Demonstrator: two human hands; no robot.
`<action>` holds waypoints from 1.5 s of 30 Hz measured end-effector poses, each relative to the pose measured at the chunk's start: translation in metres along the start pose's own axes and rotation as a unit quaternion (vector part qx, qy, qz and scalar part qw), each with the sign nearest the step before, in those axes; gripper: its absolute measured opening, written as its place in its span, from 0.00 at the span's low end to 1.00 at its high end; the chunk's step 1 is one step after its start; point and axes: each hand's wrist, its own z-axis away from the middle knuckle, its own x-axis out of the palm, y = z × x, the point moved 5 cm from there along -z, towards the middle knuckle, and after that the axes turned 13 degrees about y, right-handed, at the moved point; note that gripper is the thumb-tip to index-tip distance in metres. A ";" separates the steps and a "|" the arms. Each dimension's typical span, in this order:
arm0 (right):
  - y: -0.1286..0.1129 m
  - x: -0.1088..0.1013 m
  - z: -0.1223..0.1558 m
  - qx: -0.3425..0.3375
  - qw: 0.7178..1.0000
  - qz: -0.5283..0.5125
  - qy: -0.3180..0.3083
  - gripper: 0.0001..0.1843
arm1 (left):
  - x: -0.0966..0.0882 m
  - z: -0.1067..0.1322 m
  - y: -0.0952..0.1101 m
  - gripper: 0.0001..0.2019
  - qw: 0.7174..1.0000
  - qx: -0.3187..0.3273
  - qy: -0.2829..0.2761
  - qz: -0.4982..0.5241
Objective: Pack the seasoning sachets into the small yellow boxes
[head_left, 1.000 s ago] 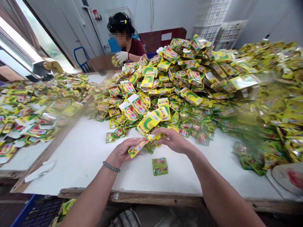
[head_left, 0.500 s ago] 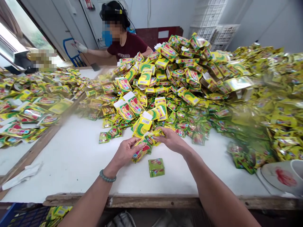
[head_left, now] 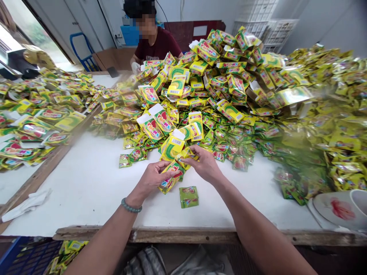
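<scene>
My left hand [head_left: 150, 179] is closed round a small yellow and green carton [head_left: 169, 184] with a red fruit picture, tilted above the white table. At the carton's upper right end, my right hand [head_left: 205, 165] pinches a small yellow packet [head_left: 187, 154] between thumb and fingers. Whether the packet's tip is inside the carton, I cannot tell. Just below lies a flat green packet [head_left: 189, 197]. Beyond my hands rises a heap of cartons [head_left: 176, 86], several with open white flaps, over loose green packets [head_left: 138, 154].
Shiny packets [head_left: 341, 145] are piled at the right, near a flowered mug [head_left: 338, 210] lying on its side. A wooden strip [head_left: 54, 170] separates more cartons [head_left: 21, 151] at left. A white cloth [head_left: 27, 204], blue crate [head_left: 17, 254] and co-worker [head_left: 159, 44] also show.
The co-worker's outstretched gloved hand has come back to the far side of the heap. My hands stay at the carton, with the packet at its end. The view has shifted slightly.
</scene>
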 end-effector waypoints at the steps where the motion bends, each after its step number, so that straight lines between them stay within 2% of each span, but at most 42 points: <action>1: -0.002 0.003 0.002 -0.018 1.000 0.007 -0.001 0.08 | 0.000 0.000 -0.001 0.22 1.000 -0.006 0.001 0.011; 6: -0.006 0.011 0.009 -0.104 0.993 0.040 0.027 0.11 | 0.000 -0.002 -0.005 0.23 0.999 -0.025 0.014 0.044; 9: -0.009 0.010 0.010 -0.135 0.990 0.039 0.023 0.10 | 0.000 -0.004 -0.007 0.23 0.997 -0.024 0.035 0.070; 11: -0.009 0.007 0.009 -0.122 0.992 0.019 0.024 0.10 | -0.001 -0.005 -0.008 0.22 0.996 -0.017 0.044 0.080; 15: -0.007 -0.001 0.007 -0.093 0.991 0.015 0.091 0.03 | -0.003 -0.007 -0.007 0.21 0.996 0.011 0.051 0.078; 18: -0.008 -0.001 0.008 -0.097 0.989 0.035 0.107 0.06 | -0.004 -0.006 -0.007 0.22 0.995 0.005 0.048 0.083; 26: -0.002 -0.002 0.005 -0.062 0.993 0.010 0.101 0.13 | -0.002 -0.002 -0.007 0.22 0.994 0.004 0.041 0.099; 28: -0.002 0.000 0.006 -0.056 0.995 0.012 0.085 0.13 | -0.001 -0.002 -0.007 0.22 0.993 -0.002 0.045 0.108; 32: -0.007 0.011 0.012 -0.029 1.000 -0.012 -0.002 0.16 | 0.000 -0.001 -0.005 0.23 0.991 -0.012 0.055 0.122; 38: -0.016 0.020 0.019 -0.048 0.993 -0.042 -0.098 0.21 | 0.004 0.002 -0.001 0.24 0.993 -0.013 0.050 0.111; 40: -0.013 0.019 0.016 -0.028 0.994 -0.070 -0.077 0.20 | 0.005 0.002 0.001 0.24 0.991 -0.006 0.071 0.115; 43: -0.006 0.014 0.013 0.024 0.990 -0.136 0.012 0.19 | 0.001 0.001 0.007 0.29 0.979 0.028 0.140 0.148; 45: -0.004 0.020 0.014 0.044 0.982 -0.186 0.010 0.20 | -0.002 0.002 0.011 0.32 0.971 0.060 0.167 0.162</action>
